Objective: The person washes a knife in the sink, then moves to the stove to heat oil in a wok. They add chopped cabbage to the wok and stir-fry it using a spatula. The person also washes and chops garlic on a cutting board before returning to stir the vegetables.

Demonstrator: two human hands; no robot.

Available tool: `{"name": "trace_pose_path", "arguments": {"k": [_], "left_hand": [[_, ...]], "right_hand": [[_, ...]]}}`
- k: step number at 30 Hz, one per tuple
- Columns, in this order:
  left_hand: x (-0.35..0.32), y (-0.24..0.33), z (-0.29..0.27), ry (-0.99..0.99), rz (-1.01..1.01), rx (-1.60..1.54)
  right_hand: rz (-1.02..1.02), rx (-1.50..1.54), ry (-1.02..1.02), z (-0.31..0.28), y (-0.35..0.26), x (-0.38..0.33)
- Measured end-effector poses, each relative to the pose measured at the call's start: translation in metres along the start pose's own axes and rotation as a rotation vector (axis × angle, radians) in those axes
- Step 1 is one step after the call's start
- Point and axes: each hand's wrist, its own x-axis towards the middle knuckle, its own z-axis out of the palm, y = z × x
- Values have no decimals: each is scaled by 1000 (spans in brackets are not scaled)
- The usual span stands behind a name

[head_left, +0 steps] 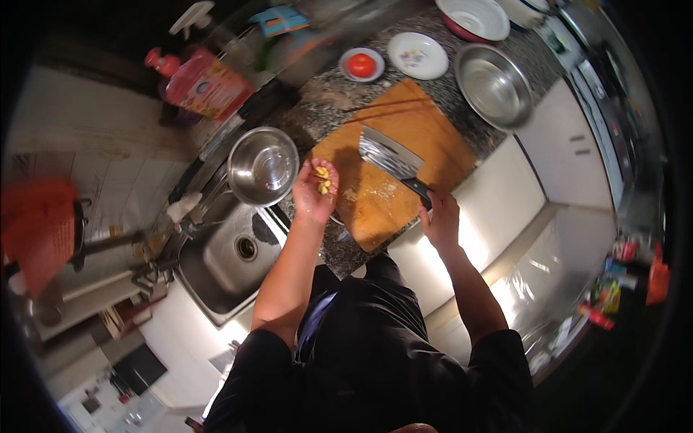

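Observation:
My left hand [315, 191] is cupped palm up, with several small yellow pieces [323, 180] lying in it; their kind is hard to make out. It is at the left edge of the wooden cutting board [440, 130], beside a steel bowl [263, 166]. My right hand [442, 218] is closed around the black handle of a cleaver [390, 153]. The cleaver's broad blade is over the middle of the board, pointing up and left. Pale wet bits [382, 189] are scattered on the board near the blade.
Behind the board stand a small bowl with a tomato [362, 66], a white plate [418, 55], a larger steel bowl [494, 86] and a white basin [474, 16]. A sink [216, 256] lies at left. A pink bottle [209, 88] stands at the back left.

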Motion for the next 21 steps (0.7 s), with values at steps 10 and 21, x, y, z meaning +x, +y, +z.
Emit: {"name": "trace_pose_path", "arguments": {"k": [10,21], "left_hand": [[-50,30,-26,-155,-149,135],[-111,79,-119,117,290,-154]], "right_hand": [[412,165,-351,25,-7,-182],[138,540,-545,10,-96,-83]]}}
